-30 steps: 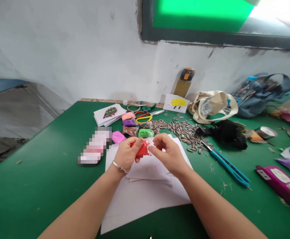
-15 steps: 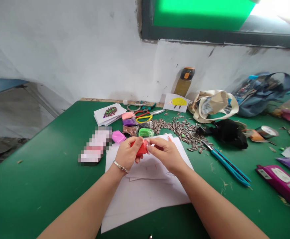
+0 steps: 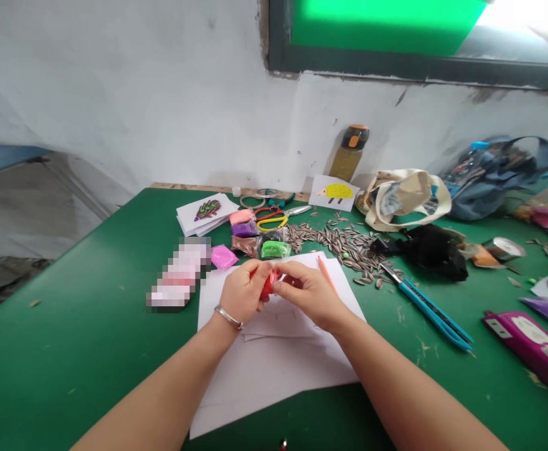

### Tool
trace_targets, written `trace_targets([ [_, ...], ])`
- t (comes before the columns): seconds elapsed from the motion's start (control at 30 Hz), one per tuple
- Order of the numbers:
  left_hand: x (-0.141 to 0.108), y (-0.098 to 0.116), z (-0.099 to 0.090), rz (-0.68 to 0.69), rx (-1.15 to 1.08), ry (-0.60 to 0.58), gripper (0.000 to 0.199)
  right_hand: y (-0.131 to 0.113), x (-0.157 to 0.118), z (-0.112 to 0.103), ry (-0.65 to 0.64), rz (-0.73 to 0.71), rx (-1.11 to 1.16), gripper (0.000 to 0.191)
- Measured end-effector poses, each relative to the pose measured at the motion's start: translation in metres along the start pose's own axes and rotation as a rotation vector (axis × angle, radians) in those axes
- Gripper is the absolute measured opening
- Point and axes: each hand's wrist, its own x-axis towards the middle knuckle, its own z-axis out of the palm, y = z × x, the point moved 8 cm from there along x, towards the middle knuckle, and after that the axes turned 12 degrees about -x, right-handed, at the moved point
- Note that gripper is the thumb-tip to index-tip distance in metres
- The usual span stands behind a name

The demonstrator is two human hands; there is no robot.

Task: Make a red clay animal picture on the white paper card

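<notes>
Between both hands is a small packet of red modelling clay (image 3: 267, 288), mostly covered by fingers. My left hand (image 3: 243, 288), a silver bangle on its wrist, is closed around the packet. My right hand (image 3: 309, 291) pinches the packet's clear wrapper from the other side. Beneath the hands lie white paper sheets (image 3: 274, 369), the top one with faint pencil or red marks. An orange pencil (image 3: 326, 273) rests on the paper by my right hand. Beyond the hands sit more clay packets: green (image 3: 275, 249), brown (image 3: 244, 245) and pink-magenta (image 3: 223, 257).
Sunflower seeds (image 3: 349, 241) are scattered behind the paper. Scissors with yellow handles (image 3: 272, 223), a card with a yellow hedgehog (image 3: 334, 193) and a bottle (image 3: 349, 153) stand or lie near the wall. To the right are a blue utility knife (image 3: 431, 310) and a magenta device (image 3: 530, 344).
My hands have drawn closer together around the red clay packet, and less of it shows. My right fingers have shifted slightly left. More of the orange pencil is visible.
</notes>
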Motion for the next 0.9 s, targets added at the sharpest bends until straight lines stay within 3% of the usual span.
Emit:
trace_targets([
  [0.37,-0.002,0.001,0.007,0.000,0.010,-0.034,0.042,-0.004,-0.002,-0.001,-0.014,0.009,-0.214,0.007],
  [0.53,0.001,0.005,0.000,0.054,-0.022,0.013,0.041,-0.015,-0.002,-0.006,0.050,-0.053,-0.235,0.013],
  [0.67,0.002,0.002,-0.002,0.043,-0.056,0.022,0.040,-0.021,-0.002,-0.004,-0.026,-0.095,-0.236,0.015],
  [0.9,0.000,-0.003,0.001,0.006,-0.089,0.013,0.039,-0.013,-0.004,-0.003,-0.130,-0.030,-0.269,0.012],
])
